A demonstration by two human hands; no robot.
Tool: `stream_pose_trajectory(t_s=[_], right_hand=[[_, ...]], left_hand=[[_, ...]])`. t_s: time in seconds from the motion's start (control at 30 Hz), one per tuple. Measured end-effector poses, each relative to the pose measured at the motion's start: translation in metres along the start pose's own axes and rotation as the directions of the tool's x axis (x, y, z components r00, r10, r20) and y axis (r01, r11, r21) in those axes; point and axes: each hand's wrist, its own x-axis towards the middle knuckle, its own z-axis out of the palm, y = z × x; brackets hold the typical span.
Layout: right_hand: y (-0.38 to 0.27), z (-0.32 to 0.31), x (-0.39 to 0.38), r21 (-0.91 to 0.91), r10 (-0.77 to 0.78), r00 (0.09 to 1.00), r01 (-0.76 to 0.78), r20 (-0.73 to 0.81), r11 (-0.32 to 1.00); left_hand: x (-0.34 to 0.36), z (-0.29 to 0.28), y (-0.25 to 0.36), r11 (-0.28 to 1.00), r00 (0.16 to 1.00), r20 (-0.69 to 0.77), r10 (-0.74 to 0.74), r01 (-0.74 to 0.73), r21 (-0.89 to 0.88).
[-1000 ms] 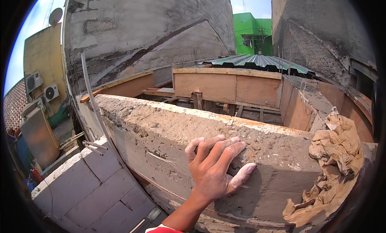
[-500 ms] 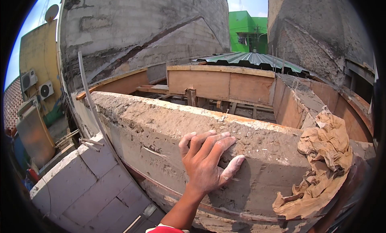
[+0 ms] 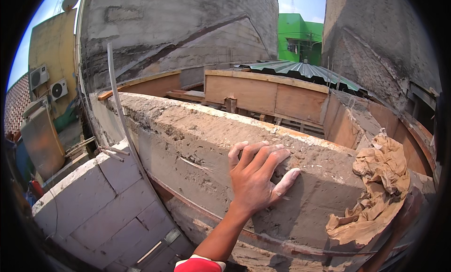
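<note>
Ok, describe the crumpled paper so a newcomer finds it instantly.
Find the long grey concrete beam across the middle. Follow it right, past the left hand, to the crumpled paper: tan, creased, draped over its edge, unlike the rigid concrete.

Left hand [image 3: 256,180]: palm hidden, over the near top edge of the rough grey concrete beam [image 3: 202,131].
Right hand [image 3: 413,202]: dim in the dark rim, partly behind crumpled brown paper [image 3: 383,171]; grip unclear.
Red, white-cuffed sleeve [image 3: 199,266]: cut off below.

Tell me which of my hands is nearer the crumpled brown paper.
Right: the shadowed right hand is just right of the crumpled brown paper, grip unclear. The left hand rests on the concrete ledge, left of the paper.
</note>
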Motion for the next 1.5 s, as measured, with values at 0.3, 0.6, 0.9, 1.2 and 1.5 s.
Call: stream_pose_trajectory(t_s=[0.3,0.6,0.9,1.2,1.5], right_hand=[[-0.032,-0.015,0.0,0.017,0.063,0.998,-0.063,-0.031,0.998],[-0.027,-0.027,-0.006,-0.025,0.004,0.999,-0.005,-0.049,1.0],[-0.065,-0.022,0.016,0.104,-0.098,0.993,0.105,-0.064,0.989],[-0.077,-0.046,0.052,0.111,-0.133,0.991,0.13,0.017,0.985],[-0.078,-0.023,0.058,0.199,-0.04,0.998,0.029,0.054,0.979]], left_hand=[[-0.005,-0.014,0.001,1.0,0.999,-0.016,0.028,-0.028,-0.009],[-0.015,-0.009,-0.003,0.998,0.999,-0.03,0.03,-0.031,-0.055],[-0.005,-0.01,0.002,0.999,0.999,-0.006,0.033,-0.032,0.015],[0.003,0.008,0.014,0.999,0.999,-0.016,0.042,-0.042,-0.003],[0.007,0.014,0.018,0.994,0.997,-0.022,0.076,-0.074,0.085]])
